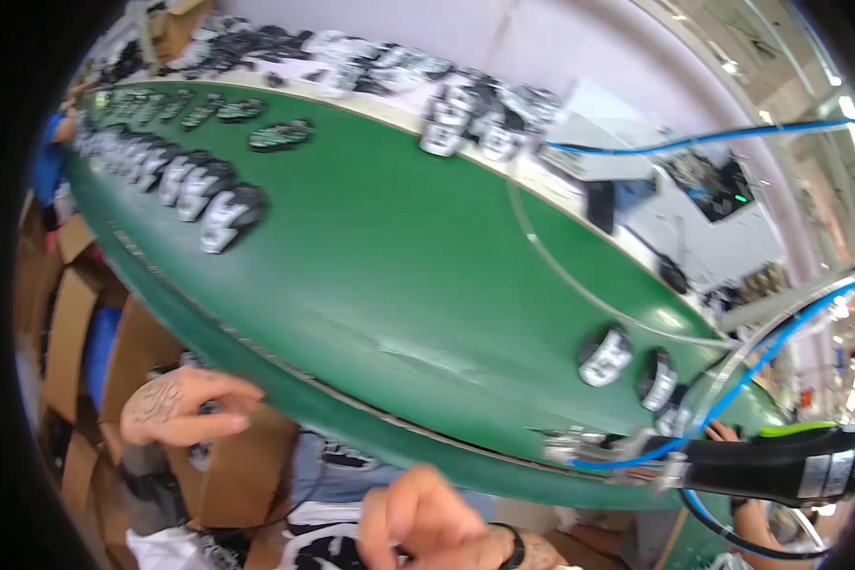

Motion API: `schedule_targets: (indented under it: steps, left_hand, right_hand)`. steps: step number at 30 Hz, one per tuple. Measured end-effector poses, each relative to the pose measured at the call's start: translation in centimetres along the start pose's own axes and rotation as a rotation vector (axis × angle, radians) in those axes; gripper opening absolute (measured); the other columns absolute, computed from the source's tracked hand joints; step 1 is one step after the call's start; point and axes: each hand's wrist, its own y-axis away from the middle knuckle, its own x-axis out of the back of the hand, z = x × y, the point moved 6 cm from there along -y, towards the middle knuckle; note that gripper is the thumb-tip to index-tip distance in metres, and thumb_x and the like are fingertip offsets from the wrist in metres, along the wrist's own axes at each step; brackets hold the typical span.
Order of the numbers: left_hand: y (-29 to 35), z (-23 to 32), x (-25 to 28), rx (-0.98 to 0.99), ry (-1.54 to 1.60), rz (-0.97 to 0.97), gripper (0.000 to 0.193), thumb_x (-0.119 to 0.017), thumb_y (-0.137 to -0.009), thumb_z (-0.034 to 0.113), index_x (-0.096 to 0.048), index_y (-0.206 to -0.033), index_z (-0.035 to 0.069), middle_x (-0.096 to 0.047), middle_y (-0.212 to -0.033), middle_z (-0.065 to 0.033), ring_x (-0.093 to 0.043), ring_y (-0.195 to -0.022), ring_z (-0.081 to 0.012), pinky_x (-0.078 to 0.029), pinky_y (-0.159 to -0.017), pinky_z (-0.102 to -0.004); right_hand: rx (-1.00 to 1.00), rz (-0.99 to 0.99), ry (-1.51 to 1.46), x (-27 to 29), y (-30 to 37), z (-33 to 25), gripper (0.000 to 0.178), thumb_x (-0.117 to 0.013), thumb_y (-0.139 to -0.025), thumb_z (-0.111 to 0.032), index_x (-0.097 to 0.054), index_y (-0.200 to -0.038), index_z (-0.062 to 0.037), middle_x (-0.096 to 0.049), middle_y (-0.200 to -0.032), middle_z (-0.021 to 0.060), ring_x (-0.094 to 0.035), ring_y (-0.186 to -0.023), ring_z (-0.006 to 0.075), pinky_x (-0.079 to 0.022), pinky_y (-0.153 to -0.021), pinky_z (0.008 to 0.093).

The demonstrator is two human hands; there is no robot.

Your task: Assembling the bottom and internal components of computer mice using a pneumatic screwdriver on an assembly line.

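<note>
I see my left hand (185, 407) at lower left, loosely curled and empty, above the cardboard boxes (223, 480); my right hand (427, 522), half clenched, sits bottom centre.

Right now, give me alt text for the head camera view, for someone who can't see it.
A long green conveyor belt carries rows of black-and-white shoes. The left hand hovers over brown cardboard boxes, and the right hand is raised at the bottom edge. A black air tool with blue hoses hangs at right.
</note>
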Motion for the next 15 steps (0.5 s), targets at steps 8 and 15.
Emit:
schedule_targets:
  steps: [8, 15]
  left_hand:
    - [-1.5, -1.8, 8.7, 0.072, -0.342, 0.753, 0.029, -0.064, -0.078, 0.016, -0.057, -0.102, 0.002, -0.058, -0.098, -0.0128, -0.057, -0.091, -0.0231, -0.045, -0.080, -0.0326]
    - [-6.9, -6.9, 9.7, -0.122, -0.668, 0.818, 0.063, -0.071, -0.071, 0.037, -0.047, -0.119, 0.004, -0.045, -0.120, -0.0180, -0.044, -0.109, -0.0380, -0.038, -0.094, -0.0417]
  right_hand:
    - [-0.077, 0.380, -0.354, 5.3, -0.2, 4.0, 0.059, -0.051, -0.079, 0.000, -0.031, -0.134, 0.0000, -0.055, -0.092, 0.0121, -0.046, -0.059, 0.0130, -0.039, -0.055, 0.0236]
    - [-0.184, 0.369, 0.855, 6.5, 3.2, 5.7, 0.020, -0.065, -0.079, 0.000, -0.053, -0.094, 0.0011, -0.062, -0.085, 0.0100, -0.058, -0.079, 0.0129, -0.047, -0.074, 0.0261]
